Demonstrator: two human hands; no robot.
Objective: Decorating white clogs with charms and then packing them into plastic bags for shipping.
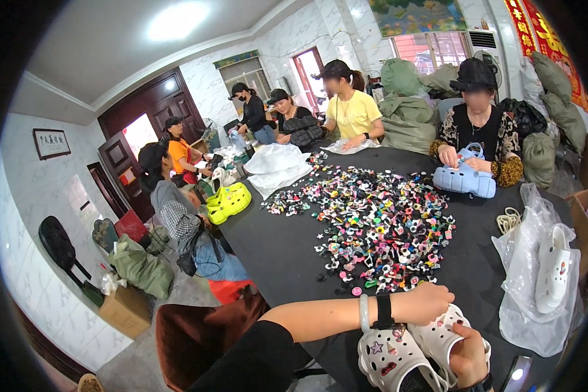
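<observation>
Two off-white clogs with round holes lie at the table's near edge. The left clog [385,358] carries several small shoe charms, a purple star and a red one among them. My right hand [470,358] grips the side of the right clog [428,341], its thumb up along the upper. Over the toe of that clog my left hand [428,303] is closed, its fingers curled; what it holds, if anything, is hidden. Just beyond it spreads a big heap of mixed colourful shoe charms [385,228] on the black tabletop [268,261].
To the right a white clog [553,271] lies on a clear plastic bag [513,300], near a phone [520,372]. Across the table a person works on a light blue clog [465,181]. Yellow-green clogs [228,202] stand at the left edge, by a white bag [277,168]. Other people work farther back.
</observation>
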